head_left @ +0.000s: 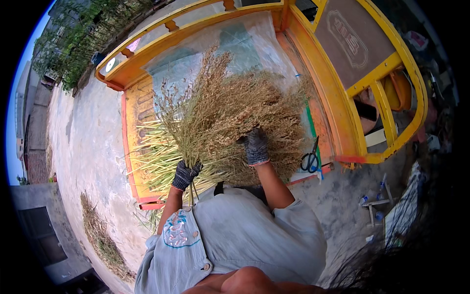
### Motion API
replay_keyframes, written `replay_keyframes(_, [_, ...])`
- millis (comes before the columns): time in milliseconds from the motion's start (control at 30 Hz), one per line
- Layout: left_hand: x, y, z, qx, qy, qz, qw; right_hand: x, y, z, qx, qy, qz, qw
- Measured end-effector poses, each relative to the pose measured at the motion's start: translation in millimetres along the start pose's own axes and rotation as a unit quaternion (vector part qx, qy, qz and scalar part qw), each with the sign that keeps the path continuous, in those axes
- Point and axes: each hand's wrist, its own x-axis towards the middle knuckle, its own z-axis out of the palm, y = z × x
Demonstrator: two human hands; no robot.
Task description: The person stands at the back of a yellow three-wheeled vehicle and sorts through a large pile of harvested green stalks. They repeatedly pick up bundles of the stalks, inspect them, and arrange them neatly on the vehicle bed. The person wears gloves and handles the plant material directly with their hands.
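My left hand (186, 175), in a dark knit glove, is closed around the lower stems of an upright bunch of dried, brown-headed stalks (201, 105). My right hand (256, 146), gloved the same way, is at the brown seed heads to the right. Its fingers curl in among them, and their tips are partly hidden. Beneath both hands lies a thick pile of the same stalks (279, 100). The cut, pale green stem ends (159, 154) of the pile point left.
The pile lies on plastic sheeting (254, 36) in a yellow-orange cart bed (134, 100) with railings (171, 27). Black-handled scissors (310, 160) rest at the bed's right edge. Dry plant scraps (100, 235) lie on the concrete at left. Plastic bottles (379, 215) are at lower right.
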Motion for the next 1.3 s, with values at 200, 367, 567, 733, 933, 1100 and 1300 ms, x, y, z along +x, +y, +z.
replay_keyframes(200, [5,45,-12,-0.152,0.035,-0.038,0.987,30,46,-33,-0.718,-0.044,0.05,0.693])
replay_keyframes(367, [12,64,-38,-0.168,0.052,-0.011,0.984,40,112,-94,-0.627,0.086,-0.101,0.768])
replay_keyframes(567, [2,56,-66,-0.063,0.129,0.004,0.99,30,59,-59,-0.285,0.204,-0.04,0.936])
replay_keyframes(733, [-2,52,-77,-0.08,0.13,0.003,0.988,28,28,-40,-0.197,0.177,-0.159,0.951])
replay_keyframes(933, [2,44,-65,-0.041,0.205,-0.028,0.978,26,40,7,-0.694,-0.075,-0.252,0.67])
replay_keyframes(1100, [0,33,-63,-0.06,0.22,-0.041,0.973,16,59,44,-0.821,-0.25,-0.018,0.513])
replay_keyframes(1300, [-4,22,-61,-0.06,0.238,-0.074,0.967,27,119,-3,-0.829,-0.231,-0.091,0.502])
